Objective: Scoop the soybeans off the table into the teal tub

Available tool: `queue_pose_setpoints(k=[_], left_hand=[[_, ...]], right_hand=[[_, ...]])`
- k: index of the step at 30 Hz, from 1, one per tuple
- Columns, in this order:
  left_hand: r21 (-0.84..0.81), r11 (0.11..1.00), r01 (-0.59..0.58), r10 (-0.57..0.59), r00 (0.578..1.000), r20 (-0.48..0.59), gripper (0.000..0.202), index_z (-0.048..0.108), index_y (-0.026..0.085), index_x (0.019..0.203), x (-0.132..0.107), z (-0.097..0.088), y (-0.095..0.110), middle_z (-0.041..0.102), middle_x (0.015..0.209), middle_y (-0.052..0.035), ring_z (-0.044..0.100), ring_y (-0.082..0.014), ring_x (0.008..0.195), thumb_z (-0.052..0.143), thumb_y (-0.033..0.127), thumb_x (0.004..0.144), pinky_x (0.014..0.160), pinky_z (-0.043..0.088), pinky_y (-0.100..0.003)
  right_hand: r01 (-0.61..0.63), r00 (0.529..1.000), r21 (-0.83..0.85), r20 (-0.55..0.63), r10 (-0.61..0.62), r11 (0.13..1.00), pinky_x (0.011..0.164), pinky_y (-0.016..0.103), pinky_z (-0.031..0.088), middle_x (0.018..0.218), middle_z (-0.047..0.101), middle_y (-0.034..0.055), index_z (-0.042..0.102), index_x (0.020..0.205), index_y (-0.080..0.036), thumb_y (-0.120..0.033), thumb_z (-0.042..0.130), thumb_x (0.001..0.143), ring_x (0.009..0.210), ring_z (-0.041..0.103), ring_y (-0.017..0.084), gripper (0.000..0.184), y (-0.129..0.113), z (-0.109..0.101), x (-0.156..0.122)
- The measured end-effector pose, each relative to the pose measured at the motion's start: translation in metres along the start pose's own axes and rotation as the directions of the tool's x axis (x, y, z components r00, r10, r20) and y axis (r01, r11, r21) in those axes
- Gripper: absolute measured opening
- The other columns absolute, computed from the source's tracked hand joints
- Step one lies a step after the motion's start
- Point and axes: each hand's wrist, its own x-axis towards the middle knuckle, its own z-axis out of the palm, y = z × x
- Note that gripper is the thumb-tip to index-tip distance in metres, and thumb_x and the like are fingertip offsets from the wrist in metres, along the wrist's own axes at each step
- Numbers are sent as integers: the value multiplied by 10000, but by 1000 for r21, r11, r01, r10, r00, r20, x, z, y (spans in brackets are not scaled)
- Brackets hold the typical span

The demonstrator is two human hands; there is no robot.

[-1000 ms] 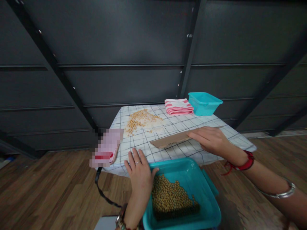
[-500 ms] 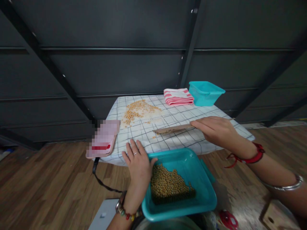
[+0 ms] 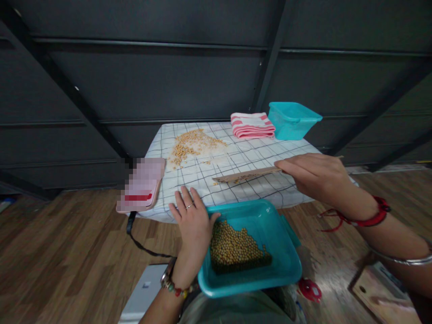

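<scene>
My right hand (image 3: 313,175) is closed on one end of a long brown piece of cardboard (image 3: 243,175), its lower edge against the checked tablecloth with a few soybeans at its left tip. My left hand (image 3: 194,220) lies spread at the table's front edge, the thumb over the rim of a teal plastic basin (image 3: 283,243). A heap of soybeans (image 3: 236,245) fills the basin's left and near part. Farther back on the cloth, more soybeans (image 3: 180,153) lie scattered among fine pale grains (image 3: 199,139).
A folded pink-and-white towel (image 3: 253,125) and an upright turquoise bin (image 3: 293,121) stand at the back right of the table (image 3: 189,177). At its left edge lies a pink phone (image 3: 143,184) with a black strap. Dark panels rise behind; a wooden stool (image 3: 381,292) is at lower right.
The view has tilted down a little, so the scene sits higher. My right hand has shifted slightly to the right with the cardboard. My left hand stays at the basin's rim.
</scene>
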Motion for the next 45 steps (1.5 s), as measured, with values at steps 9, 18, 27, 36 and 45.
queue_pose_setpoints(k=[9, 18, 27, 36, 45], left_hand=[[-8, 1000, 20, -20, 1000, 6, 813, 306, 19, 1320, 1, -2, 1, 342, 1378, -291, 275, -420, 1286, 625, 412, 684, 1005, 208, -647], [29, 1000, -11, 11, 1000, -10, 822, 297, -6, 1316, -1, -2, 0, 326, 1374, -316, 281, -434, 1276, 610, 429, 694, 995, 224, -645], [15, 1000, 27, -27, 1000, 7, 800, 358, -10, 1283, 1, -6, 2, 344, 1371, -303, 297, -426, 1272, 657, 394, 661, 1011, 224, -628], [31, 999, 16, -17, 1000, 10, 827, 358, -17, 1282, 1, -6, 2, 346, 1364, -314, 305, -436, 1264, 674, 398, 641, 988, 256, -632], [22, 1000, 14, -13, 999, -29, 787, 374, -1, 1276, 1, -5, 1, 372, 1358, -296, 321, -423, 1260, 657, 396, 659, 991, 260, -628]], right_hand=[[0, 1000, 72, -7, 1, 997, 562, 260, 462, 732, 659, -7, 506, 1029, -219, 20, 367, 745, 635, 600, 131, 396, 0, -5, -1], [26, 999, -17, -32, -26, 1000, 583, 275, 472, 747, 666, 26, 524, 973, -171, 41, 374, 750, 652, 602, 145, 344, 4, -2, 5], [-6, 1000, 95, -28, 9, 995, 587, 258, 484, 748, 659, 11, 512, 1005, -197, 32, 364, 754, 658, 599, 134, 370, -1, -10, 0], [9, 999, 11, -32, -8, 1000, 607, 266, 486, 765, 668, 25, 530, 990, -183, 41, 377, 738, 682, 612, 142, 370, 8, -1, -2], [14, 999, 58, -36, -12, 998, 605, 258, 488, 766, 667, 45, 521, 980, -163, 48, 377, 752, 674, 606, 145, 342, 7, -5, -10]])
